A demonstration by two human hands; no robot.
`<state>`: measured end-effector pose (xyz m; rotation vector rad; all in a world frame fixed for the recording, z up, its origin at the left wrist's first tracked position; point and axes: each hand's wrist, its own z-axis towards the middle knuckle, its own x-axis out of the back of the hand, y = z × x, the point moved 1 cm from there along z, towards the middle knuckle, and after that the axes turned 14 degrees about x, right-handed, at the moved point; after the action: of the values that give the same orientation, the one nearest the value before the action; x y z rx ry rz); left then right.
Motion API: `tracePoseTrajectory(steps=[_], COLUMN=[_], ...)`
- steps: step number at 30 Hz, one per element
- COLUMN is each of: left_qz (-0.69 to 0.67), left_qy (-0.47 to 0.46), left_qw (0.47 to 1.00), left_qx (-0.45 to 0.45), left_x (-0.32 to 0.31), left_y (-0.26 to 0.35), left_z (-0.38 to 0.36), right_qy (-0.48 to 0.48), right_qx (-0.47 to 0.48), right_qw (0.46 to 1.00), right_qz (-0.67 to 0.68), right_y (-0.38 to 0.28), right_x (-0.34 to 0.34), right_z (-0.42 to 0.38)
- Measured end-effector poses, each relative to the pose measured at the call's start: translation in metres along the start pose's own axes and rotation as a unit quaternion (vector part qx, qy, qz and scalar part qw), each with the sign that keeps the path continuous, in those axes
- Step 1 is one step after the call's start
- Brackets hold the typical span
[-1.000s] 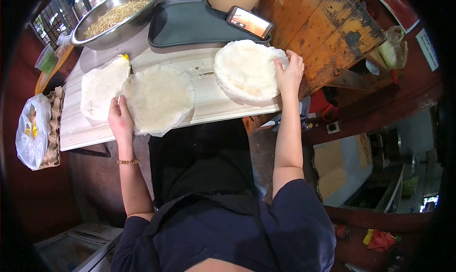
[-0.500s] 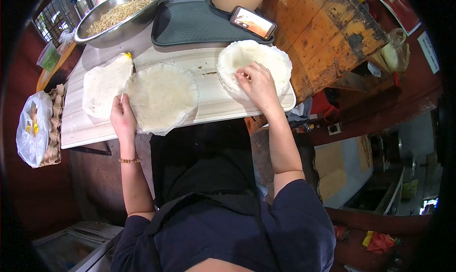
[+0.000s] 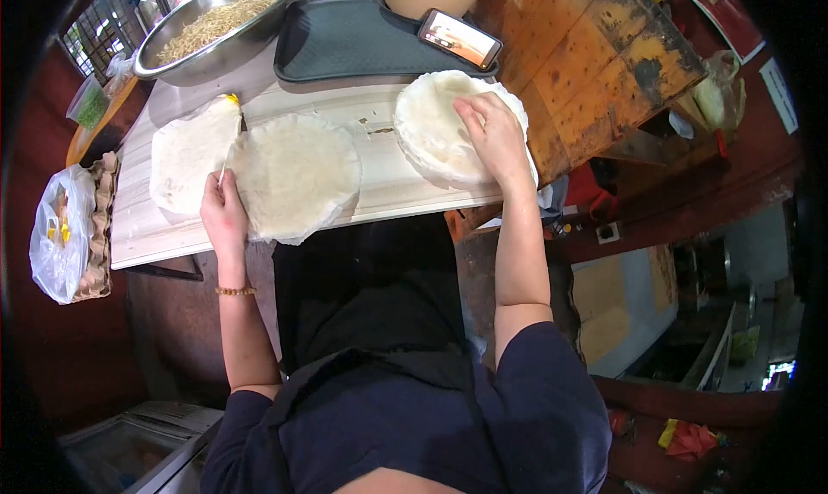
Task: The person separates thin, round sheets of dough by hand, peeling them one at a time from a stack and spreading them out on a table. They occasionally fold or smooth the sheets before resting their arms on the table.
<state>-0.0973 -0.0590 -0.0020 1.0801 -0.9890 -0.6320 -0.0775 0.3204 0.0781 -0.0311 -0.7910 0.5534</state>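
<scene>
My left hand (image 3: 224, 216) is closed on the left edge of a round, thin, pale wrapper sheet (image 3: 297, 175) lying on the light board (image 3: 371, 170). Left of it, a white folded sheet (image 3: 191, 157) has a small yellow spot at its top corner. On the right of the board stands a stack of round wrappers (image 3: 427, 127). Over the right part of that stack is my right hand (image 3: 496, 136), fingers bent and drawn together; whether they pinch a sheet edge is too small to tell.
Behind the board are a metal bowl of pale shreds (image 3: 216, 30), a dark tray (image 3: 345, 41) and a phone (image 3: 460, 39) on the tray's edge. An egg carton (image 3: 101, 226) and a plastic bag (image 3: 60, 235) sit left. A wooden table (image 3: 578, 71) adjoins at right.
My right hand has moved right and slightly up across the stack, from its middle toward its right edge. My left hand and the sheet beside it have hardly moved.
</scene>
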Motion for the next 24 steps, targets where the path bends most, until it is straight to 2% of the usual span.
tracePoseTrajectory(steps=[1,2,4,5,7,8,9,10,11,12,13,15,16,18,20,22,24], left_qz=[0.002,0.004,0.022,0.028,-0.044,-0.037,-0.114,-0.191,-0.186,-0.174,-0.163,-0.165,-0.168,-0.167,-0.181,-0.166,-0.14], left_qy=[-0.001,0.0,-0.012,-0.007,-0.122,-0.11,-0.136,-0.161,-0.151,-0.199,-0.247,-0.244,-0.246,-0.241,-0.296,-0.288,-0.404], left_qw=[1.0,1.0,1.0,1.0,0.986,0.987,0.975,0.957,0.959,0.949,0.937,0.934,0.931,0.931,0.909,0.909,0.873], left_qx=[0.002,0.003,0.001,0.009,0.1,0.111,0.131,0.148,0.153,0.171,0.187,0.202,0.211,0.219,0.232,0.253,0.235], left_x=[0.0,0.001,0.004,0.007,0.012,0.015,0.014,0.017,0.023,0.028,0.03,0.033,0.034,0.033,0.033,0.032,0.026], left_y=[-0.001,-0.002,-0.005,-0.007,-0.002,0.001,0.006,0.009,0.013,0.017,0.021,0.03,0.031,0.024,0.023,0.018,0.015], left_z=[0.001,0.003,0.007,0.009,0.01,0.007,0.003,-0.004,-0.01,-0.016,-0.022,-0.037,-0.041,-0.044,-0.053,-0.065,-0.078], right_qy=[-0.089,-0.09,-0.184,-0.274,-0.283,-0.285,-0.298,-0.251,-0.18,-0.105,-0.107,-0.095,-0.112,-0.156,-0.192,-0.228,-0.222], right_qx=[-0.033,-0.033,0.021,-0.018,-0.017,-0.019,-0.024,-0.021,0.017,0.053,0.056,0.123,0.154,0.232,0.225,0.218,0.211], right_qw=[0.995,0.995,0.981,0.962,0.959,0.957,0.953,0.967,0.982,0.99,0.99,0.983,0.966,0.937,0.925,0.911,0.912], right_qz=[0.007,0.009,-0.067,-0.012,-0.025,-0.047,-0.052,-0.036,-0.055,-0.076,-0.071,0.099,0.173,0.208,0.237,0.265,0.274], right_y=[0.005,0.01,0.013,0.018,0.013,0.012,0.014,0.007,-0.001,-0.008,-0.016,-0.044,-0.062,-0.083,-0.087,-0.089,-0.089], right_x=[0.002,-0.001,-0.017,-0.02,-0.024,-0.026,-0.028,-0.025,-0.024,-0.022,-0.024,-0.033,-0.039,-0.052,-0.067,-0.072,-0.069], right_z=[0.0,-0.007,-0.021,-0.028,-0.035,-0.038,-0.037,-0.032,-0.028,-0.023,-0.019,-0.015,-0.014,-0.016,-0.02,-0.022,-0.026])
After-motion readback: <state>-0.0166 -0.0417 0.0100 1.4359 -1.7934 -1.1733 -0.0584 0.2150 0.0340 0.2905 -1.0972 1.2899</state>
